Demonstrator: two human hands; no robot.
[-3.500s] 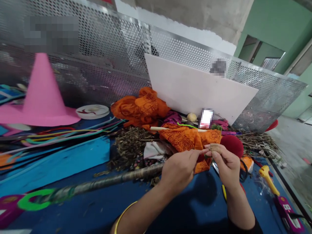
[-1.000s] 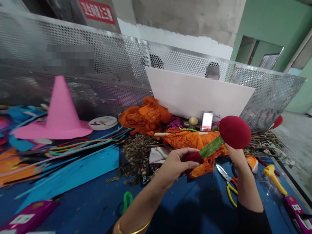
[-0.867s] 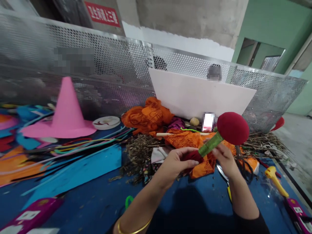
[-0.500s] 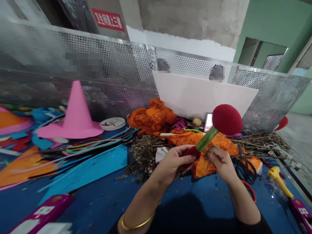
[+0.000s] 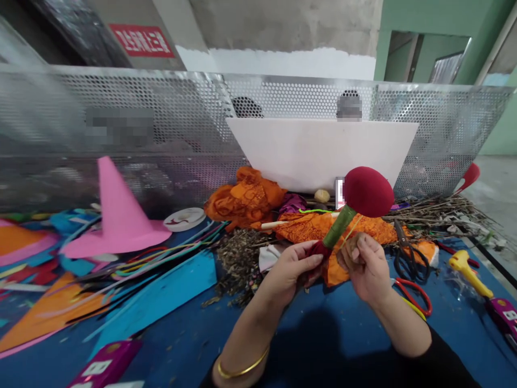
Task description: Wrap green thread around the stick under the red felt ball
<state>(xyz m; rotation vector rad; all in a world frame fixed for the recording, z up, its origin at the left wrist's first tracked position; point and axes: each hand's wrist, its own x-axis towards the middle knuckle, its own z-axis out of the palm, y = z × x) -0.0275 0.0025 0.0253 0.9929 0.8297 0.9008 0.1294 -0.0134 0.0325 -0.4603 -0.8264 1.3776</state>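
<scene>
Past both hands, over the blue counter (image 5: 335, 339), stands a big white board (image 5: 323, 145). The pink hat (image 5: 117, 221) sits far left of the hands. Held up between and just past the hands is the red-topped stick (image 5: 335, 228). Its long way slants, and its round red top points up, away and right. The left hand (image 5: 288, 269) pinches its low red end. The right hand (image 5: 369, 267) has just curled tighter, pinching a thin strand (image 5: 350, 230), maybe to keep it snug by the green stem.
</scene>
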